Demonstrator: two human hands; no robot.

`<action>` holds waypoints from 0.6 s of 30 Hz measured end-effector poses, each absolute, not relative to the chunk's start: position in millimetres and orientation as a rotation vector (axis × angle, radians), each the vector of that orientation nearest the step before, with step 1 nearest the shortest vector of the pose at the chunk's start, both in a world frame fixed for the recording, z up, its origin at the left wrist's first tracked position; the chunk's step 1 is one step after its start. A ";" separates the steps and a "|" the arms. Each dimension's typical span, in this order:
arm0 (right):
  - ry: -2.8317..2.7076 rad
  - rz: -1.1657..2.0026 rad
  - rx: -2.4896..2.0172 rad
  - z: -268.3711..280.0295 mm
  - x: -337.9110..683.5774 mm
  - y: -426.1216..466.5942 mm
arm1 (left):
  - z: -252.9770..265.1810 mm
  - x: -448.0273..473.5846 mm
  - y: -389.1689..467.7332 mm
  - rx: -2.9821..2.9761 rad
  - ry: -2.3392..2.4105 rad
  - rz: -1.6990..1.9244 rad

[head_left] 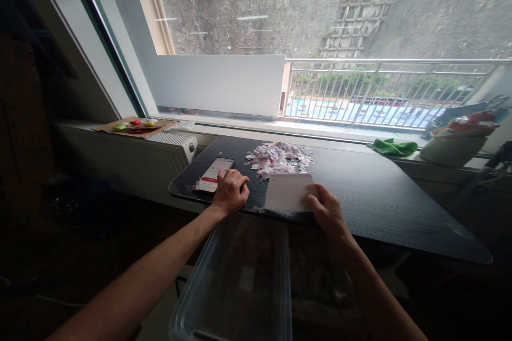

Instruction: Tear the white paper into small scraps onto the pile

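Observation:
My right hand (326, 208) grips the right edge of a flat white scraper (288, 192), thumb on its near face. This thin plate has a small hole in its upper left corner and stands near the table's front edge. Just behind it lies a loose heap of small white and pinkish paper scraps (280, 157). My left hand (232, 191) is over the right side of a phone (210, 178), a finger reaching to its lit screen. Its other fingers are curled, and whatever they hold, if anything, is hidden.
The dark table (352, 186) stands against the window sill. Below its front edge is a clear plastic bin (236, 287). A green cloth (393, 147) and a pale container (454, 146) rest on the sill at right. Left stands a radiator (160, 160) with cardboard (108, 127) on top.

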State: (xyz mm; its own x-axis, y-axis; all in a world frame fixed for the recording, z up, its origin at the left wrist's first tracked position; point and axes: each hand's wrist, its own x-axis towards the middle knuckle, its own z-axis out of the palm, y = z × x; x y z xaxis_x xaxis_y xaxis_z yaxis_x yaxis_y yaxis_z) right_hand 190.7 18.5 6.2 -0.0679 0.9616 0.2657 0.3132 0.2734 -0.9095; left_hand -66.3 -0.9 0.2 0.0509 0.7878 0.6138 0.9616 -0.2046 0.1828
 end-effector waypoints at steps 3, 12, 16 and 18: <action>-1.605 0.925 -1.160 5.4 190.3 18.0 | -0.1 -66.6 -1.0 -2.052 -1.771 -0.898; -1.623 1.039 -1.002 6.0 187.5 16.9 | 0.7 -65.7 -1.3 -2.054 -1.770 -0.916; -1.647 1.101 -0.972 1.4 186.4 19.9 | 1.0 -65.7 -1.1 -2.048 -1.776 -0.913; -1.689 1.143 -0.952 0.4 186.6 20.3 | 0.9 -65.7 -0.9 -2.048 -1.775 -0.909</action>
State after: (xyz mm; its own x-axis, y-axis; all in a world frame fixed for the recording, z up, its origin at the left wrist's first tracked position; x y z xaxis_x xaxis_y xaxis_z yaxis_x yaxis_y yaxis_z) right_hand 186.6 20.3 0.4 -0.3373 0.9119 0.2339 0.1218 0.2887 -0.9496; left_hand -65.7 -0.9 0.9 0.0462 0.7832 0.6201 0.9609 -0.2044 0.1866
